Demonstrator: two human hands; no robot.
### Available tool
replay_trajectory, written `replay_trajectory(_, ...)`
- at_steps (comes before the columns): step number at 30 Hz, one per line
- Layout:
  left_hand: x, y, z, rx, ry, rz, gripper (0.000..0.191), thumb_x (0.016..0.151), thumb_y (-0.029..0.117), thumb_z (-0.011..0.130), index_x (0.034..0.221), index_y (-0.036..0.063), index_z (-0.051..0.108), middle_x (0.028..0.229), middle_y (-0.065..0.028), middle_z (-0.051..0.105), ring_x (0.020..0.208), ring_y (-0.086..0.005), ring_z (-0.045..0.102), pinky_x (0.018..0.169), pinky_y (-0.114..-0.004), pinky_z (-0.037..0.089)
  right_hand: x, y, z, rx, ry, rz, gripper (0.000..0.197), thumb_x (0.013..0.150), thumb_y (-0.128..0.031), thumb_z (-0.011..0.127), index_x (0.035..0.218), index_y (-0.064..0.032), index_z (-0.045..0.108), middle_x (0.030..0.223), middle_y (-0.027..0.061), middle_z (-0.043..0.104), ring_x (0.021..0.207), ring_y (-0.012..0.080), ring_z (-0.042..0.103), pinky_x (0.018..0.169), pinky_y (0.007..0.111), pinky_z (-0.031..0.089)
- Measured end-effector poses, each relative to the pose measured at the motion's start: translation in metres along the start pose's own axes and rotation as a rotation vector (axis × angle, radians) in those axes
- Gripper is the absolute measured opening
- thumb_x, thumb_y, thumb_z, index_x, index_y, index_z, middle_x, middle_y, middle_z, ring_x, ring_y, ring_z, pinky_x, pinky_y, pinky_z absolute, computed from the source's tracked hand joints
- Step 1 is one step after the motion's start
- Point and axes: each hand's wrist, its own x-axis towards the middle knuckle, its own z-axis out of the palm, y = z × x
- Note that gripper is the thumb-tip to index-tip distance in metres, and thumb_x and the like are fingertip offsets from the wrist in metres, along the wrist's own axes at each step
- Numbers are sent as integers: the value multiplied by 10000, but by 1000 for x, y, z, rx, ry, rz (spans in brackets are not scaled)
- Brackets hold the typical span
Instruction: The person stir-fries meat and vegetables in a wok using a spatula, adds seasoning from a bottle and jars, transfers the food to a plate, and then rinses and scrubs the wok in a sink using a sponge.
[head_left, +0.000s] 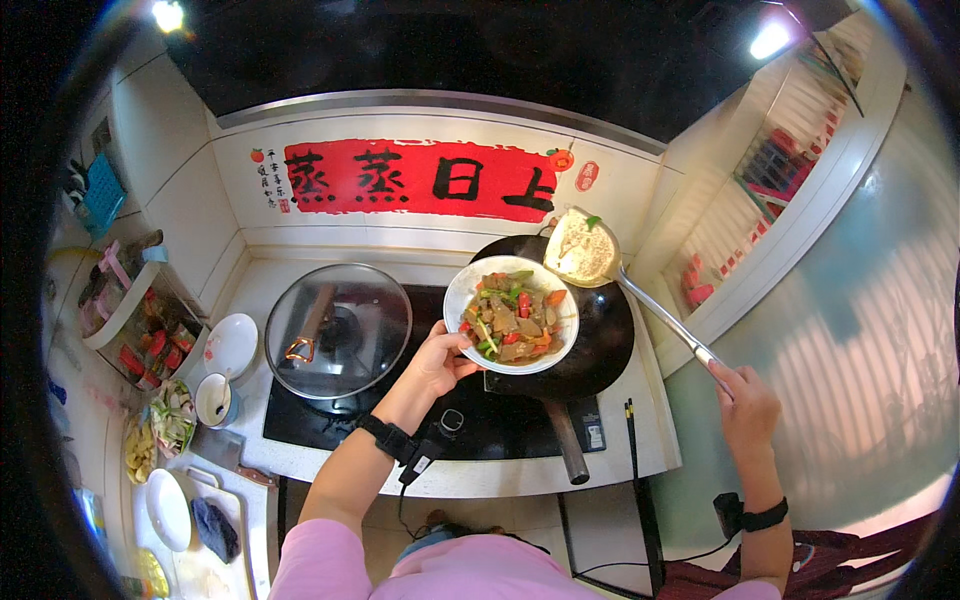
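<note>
My left hand (442, 361) grips the rim of a white bowl (456, 289) from its lower left side. Stir-fried meat slices (506, 318) with red and green peppers lie in the bowl, which is over the left part of a black wok (611, 330). With my right hand (750, 409) I hold the metal handle of a cooking spatula (583, 249). Its broad head is at the bowl's upper right, above the wok's far edge, and bears a bit of green. The wok's handle (566, 442) points towards me. What is inside the wok is mostly hidden by the bowl.
A glass lid (339, 330) rests on the left of the black cooktop (487, 427). Further left are a white plate (231, 346), a small bowl (217, 400) with a spoon, cut vegetables (172, 416), a cleaver (232, 456) and a dark cloth (215, 529). Chopsticks (631, 431) lie at the right.
</note>
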Motion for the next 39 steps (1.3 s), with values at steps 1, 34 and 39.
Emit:
replay_trajectory(1,-4,3,-8,12,13,14,405,642,26,505,1002,156,372,871,-74,526,620,-231,584,446,-267,508,2,-2,2,158,-66,41,221,677,-119,581,876,-212,608,669,53,512,544,221,507,465,337,399)
replay_trajectory(34,-63,37,-84,-63,251,203,367,658,34,469,990,169,392,842,-72,541,599,-202,565,411,-234,482,116,-44,104,-240,-449,-327,117,672,-93,502,695,-145,604,624,85,564,637,219,572,518,321,422)
replay_trajectory(39,-64,40,-93,-63,275,223,366,663,32,465,999,149,382,845,-79,543,590,-211,569,404,-227,486,136,-43,73,-349,-320,-462,300,713,-108,508,953,-275,574,653,26,545,666,176,571,539,303,418)
